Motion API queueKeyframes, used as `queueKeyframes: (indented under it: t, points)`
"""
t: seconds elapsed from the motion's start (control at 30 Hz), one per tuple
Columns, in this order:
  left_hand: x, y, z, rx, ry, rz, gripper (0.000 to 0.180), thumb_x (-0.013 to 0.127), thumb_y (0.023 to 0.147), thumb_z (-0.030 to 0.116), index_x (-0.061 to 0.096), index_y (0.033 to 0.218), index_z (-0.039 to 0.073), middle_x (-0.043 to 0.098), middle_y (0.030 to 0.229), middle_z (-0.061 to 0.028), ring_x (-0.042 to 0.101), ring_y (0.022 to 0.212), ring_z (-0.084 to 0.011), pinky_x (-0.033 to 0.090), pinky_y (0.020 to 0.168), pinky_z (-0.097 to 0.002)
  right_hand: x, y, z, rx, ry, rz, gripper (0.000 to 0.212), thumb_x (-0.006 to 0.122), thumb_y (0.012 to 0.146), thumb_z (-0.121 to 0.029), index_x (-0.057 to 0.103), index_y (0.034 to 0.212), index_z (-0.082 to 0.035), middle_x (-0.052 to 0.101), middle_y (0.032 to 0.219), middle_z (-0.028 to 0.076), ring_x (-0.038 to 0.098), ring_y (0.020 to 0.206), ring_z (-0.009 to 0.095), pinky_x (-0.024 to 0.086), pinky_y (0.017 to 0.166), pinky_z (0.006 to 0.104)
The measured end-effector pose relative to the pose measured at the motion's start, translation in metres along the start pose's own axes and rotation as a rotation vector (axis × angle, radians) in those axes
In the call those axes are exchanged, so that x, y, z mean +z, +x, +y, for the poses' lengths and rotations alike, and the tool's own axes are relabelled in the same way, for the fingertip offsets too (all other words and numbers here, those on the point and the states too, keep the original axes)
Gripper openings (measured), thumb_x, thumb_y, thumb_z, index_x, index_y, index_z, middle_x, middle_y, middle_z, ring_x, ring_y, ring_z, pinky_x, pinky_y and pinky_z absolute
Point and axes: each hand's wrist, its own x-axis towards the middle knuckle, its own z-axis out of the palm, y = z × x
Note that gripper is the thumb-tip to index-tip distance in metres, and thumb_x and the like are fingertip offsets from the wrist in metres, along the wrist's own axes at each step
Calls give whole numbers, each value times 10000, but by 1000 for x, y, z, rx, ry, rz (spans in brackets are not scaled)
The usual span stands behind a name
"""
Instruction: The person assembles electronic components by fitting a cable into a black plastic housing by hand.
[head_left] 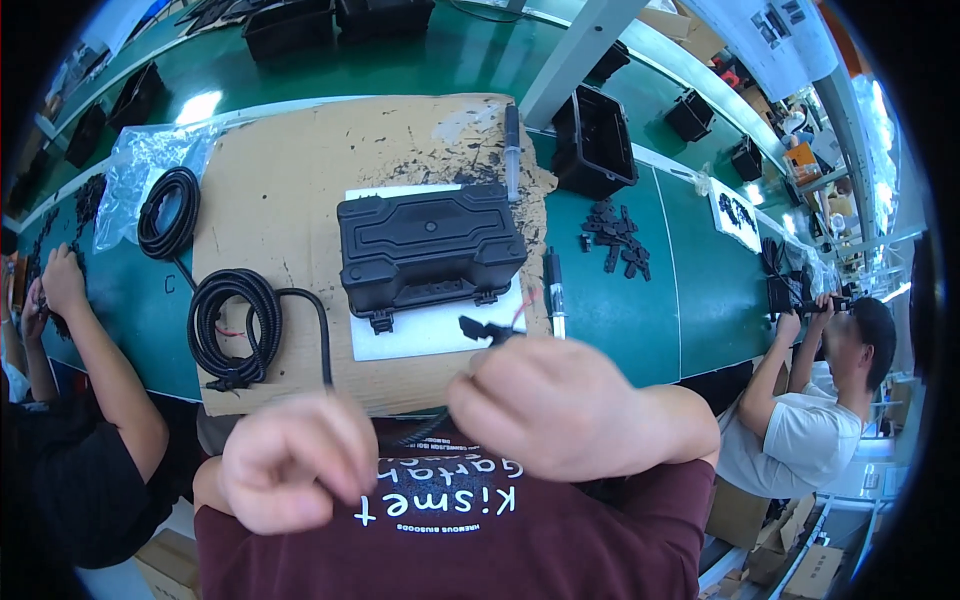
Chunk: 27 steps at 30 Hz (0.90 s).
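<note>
My right hand [545,405] is closed round the end of a black cable, with a small black connector piece [487,329] and a thin red wire [524,306] sticking out past the fingers. To its left, my left hand [298,460] is blurred with its fingers curled; what they hold, if anything, is hidden. A coiled black corrugated cable [235,325] lies on the cardboard, and its free length [324,345] runs down behind my left hand. Beyond my hands a closed black plastic case [432,240] with latches rests on a white sheet [390,342].
Cardboard [270,180] covers the green table. Another cable coil [168,213] and clear plastic bag [150,170] lie left. Right are a marker-like tube [555,290], loose black parts [615,240] and a black bin [592,145]. People work on both sides.
</note>
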Motion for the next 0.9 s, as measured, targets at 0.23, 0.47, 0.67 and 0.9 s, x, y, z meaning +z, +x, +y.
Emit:
queueKeyframes:
  t: [0.23, 0.47, 0.67, 0.9]
  points:
    - [-3, 1, -17, -254, 435, -123, 291, 672, 838, 88, 623, 1102, -24, 613, 1121, -167, 603, 1021, -297, 473, 890, -371, 4, 6, 42, 378, 325, 229, 238, 623, 713, 147, 607, 893, -8, 545, 819, 79, 616, 699, 194, 490, 586, 279]
    - [-11, 0, -60, -179, 1143, 404, 546, 631, 814, 39, 438, 1321, -25, 492, 1246, -171, 506, 1120, -276, 409, 952, -368, 33, 0, 57, 611, 819, 327, 46, 560, 892, 71, 560, 898, 25, 507, 874, 57, 628, 708, 121, 522, 637, 233]
    - [-8, 2, -68, -150, 1323, 420, 604, 651, 824, 75, 388, 1358, -34, 448, 1283, -184, 412, 1174, -312, 368, 978, -387, 46, -5, 64, 587, 864, 378, 19, 564, 921, 20, 546, 925, 15, 498, 875, 51, 626, 708, 120, 525, 642, 239]
    - [-8, 5, -72, -181, 1336, 385, 556, 665, 825, 98, 433, 1317, -16, 406, 1237, -211, 375, 1164, -331, 291, 1012, -429, 56, -9, 67, 569, 921, 475, 43, 582, 900, 49, 563, 935, 32, 510, 891, 56, 639, 693, 110, 513, 609, 211]
